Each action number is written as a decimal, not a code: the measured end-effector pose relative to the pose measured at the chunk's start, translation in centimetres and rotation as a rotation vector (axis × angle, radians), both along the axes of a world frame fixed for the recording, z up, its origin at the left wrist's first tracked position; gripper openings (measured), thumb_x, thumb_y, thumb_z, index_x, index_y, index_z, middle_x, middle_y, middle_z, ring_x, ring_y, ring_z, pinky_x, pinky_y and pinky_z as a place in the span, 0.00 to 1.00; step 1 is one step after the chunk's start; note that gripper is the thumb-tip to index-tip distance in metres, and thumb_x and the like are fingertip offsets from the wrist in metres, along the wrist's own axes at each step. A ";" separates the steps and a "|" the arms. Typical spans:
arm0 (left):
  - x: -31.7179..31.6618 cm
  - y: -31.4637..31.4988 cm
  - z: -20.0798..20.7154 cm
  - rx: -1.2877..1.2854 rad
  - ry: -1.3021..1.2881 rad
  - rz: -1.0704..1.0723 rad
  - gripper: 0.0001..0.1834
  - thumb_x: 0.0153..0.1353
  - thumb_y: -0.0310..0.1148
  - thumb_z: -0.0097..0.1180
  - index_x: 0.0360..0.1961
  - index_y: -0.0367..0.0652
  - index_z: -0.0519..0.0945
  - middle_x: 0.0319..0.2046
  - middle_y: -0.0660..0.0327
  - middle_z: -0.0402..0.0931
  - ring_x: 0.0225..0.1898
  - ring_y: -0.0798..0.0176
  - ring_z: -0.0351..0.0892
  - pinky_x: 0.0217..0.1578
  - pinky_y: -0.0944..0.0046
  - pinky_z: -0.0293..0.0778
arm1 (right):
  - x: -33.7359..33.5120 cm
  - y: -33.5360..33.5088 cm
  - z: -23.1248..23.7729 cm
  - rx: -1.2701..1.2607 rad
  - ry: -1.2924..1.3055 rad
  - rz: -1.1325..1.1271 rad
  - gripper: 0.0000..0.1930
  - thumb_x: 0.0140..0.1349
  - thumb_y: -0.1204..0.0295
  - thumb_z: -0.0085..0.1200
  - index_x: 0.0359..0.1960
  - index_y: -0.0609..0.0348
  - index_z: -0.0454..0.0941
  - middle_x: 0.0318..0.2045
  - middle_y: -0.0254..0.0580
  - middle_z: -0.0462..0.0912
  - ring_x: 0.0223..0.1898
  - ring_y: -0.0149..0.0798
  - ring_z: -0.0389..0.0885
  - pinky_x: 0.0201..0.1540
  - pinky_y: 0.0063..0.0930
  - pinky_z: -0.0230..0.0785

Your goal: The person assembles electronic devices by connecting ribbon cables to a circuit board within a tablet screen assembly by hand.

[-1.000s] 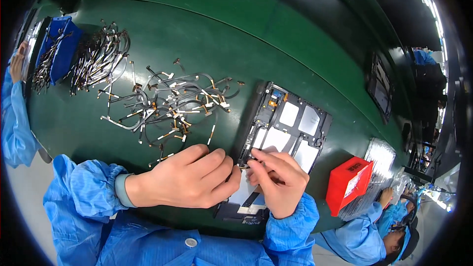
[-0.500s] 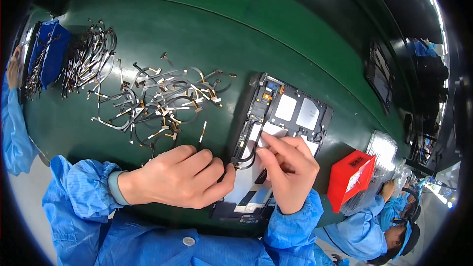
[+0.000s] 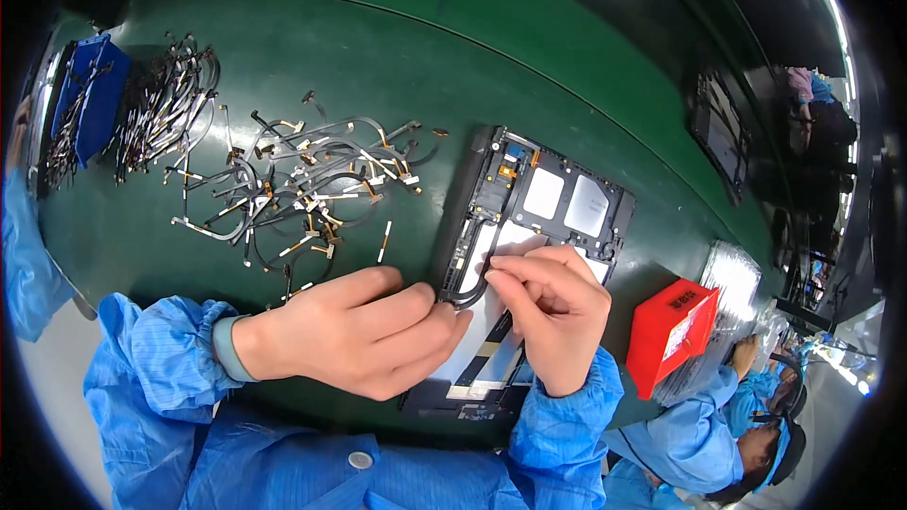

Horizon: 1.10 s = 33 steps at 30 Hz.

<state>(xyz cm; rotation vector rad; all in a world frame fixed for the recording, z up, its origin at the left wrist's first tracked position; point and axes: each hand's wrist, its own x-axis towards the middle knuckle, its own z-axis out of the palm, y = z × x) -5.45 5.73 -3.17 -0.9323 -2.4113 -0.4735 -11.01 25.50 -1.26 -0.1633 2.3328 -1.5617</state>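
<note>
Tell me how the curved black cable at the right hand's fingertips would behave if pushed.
The black cable probably flexes, since it bends in a smooth curve near the right hand. Being slender, it is likely light. It may bow sideways when pushed, as it looks long for its width.

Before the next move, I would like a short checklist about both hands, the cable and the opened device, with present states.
1. Black cable pinched by the right hand: ok, at the fingertips.
2. Left hand near the cable's lower end: ok.
3. Cable's lower end connected to the opened device: cannot tell, too small and partly hidden.
4. Cable straight: not ok, it bends.
5. Loose cables apart from the device: ok, left of it.
</note>
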 end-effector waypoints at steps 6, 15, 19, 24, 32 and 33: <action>-0.4 0.2 -0.3 -0.124 -0.058 -0.012 0.16 0.49 0.36 0.54 0.39 0.46 0.84 0.37 0.68 0.75 0.37 0.67 0.75 0.38 0.66 0.74 | 0.2 0.2 -0.3 0.005 0.035 -0.004 0.10 0.52 0.83 0.64 0.37 0.61 0.86 0.32 0.35 0.80 0.22 0.18 0.71 0.23 0.14 0.63; -0.5 1.0 -1.5 0.003 -0.058 -0.024 0.06 0.52 0.37 0.54 0.21 0.51 0.76 0.47 0.65 0.80 0.42 0.64 0.77 0.36 0.65 0.75 | -0.8 -0.3 -0.4 0.038 0.051 -0.068 0.09 0.52 0.82 0.65 0.36 0.66 0.84 0.33 0.39 0.80 0.19 0.21 0.74 0.19 0.15 0.62; -0.5 1.0 -1.7 0.021 -0.052 -0.012 0.06 0.52 0.37 0.54 0.22 0.51 0.76 0.47 0.65 0.80 0.42 0.63 0.77 0.35 0.66 0.75 | -0.9 -0.4 -0.3 0.021 0.036 -0.061 0.07 0.53 0.82 0.65 0.35 0.65 0.84 0.33 0.39 0.80 0.19 0.21 0.74 0.19 0.15 0.62; -0.5 1.1 -1.7 0.045 -0.074 -0.016 0.06 0.53 0.36 0.53 0.21 0.51 0.75 0.46 0.65 0.80 0.42 0.64 0.77 0.33 0.66 0.74 | -0.8 -0.5 -0.6 0.043 0.055 -0.073 0.08 0.54 0.82 0.64 0.36 0.65 0.84 0.32 0.38 0.80 0.19 0.20 0.74 0.19 0.15 0.62; -0.6 0.8 -1.8 0.053 -0.093 -0.005 0.05 0.51 0.35 0.55 0.21 0.51 0.75 0.45 0.66 0.80 0.42 0.65 0.77 0.34 0.67 0.73 | 0.9 -1.0 -0.7 0.369 0.499 0.034 0.13 0.52 0.84 0.63 0.41 0.63 0.82 0.32 0.43 0.77 0.28 0.35 0.79 0.30 0.26 0.72; -0.6 0.9 -1.8 0.064 -0.087 -0.004 0.05 0.51 0.35 0.55 0.21 0.51 0.75 0.45 0.66 0.80 0.42 0.65 0.77 0.34 0.68 0.73 | 1.4 -0.7 -0.6 0.413 0.590 0.139 0.16 0.50 0.85 0.62 0.43 0.64 0.82 0.34 0.44 0.77 0.30 0.38 0.78 0.33 0.28 0.73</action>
